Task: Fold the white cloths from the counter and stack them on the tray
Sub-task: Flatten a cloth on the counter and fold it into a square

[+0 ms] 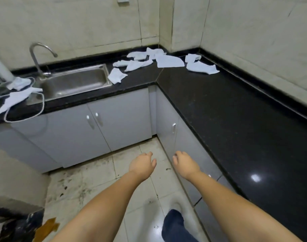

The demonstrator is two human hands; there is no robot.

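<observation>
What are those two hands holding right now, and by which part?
Nothing. The left hand and right hand hang over the floor with loosely curled fingers, no grip on anything. The white cloths lie untouched on the counter.

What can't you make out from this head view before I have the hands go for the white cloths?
- Tray: none visible in the head view.
- Cloth count: the white cloths in the counter corner overlap, so no exact number.
- Items left of the sink: cut by the left edge, tangled with a white cable.
- Left hand and right hand: seen from the back, fingertips hidden; neither holds anything.
</observation>
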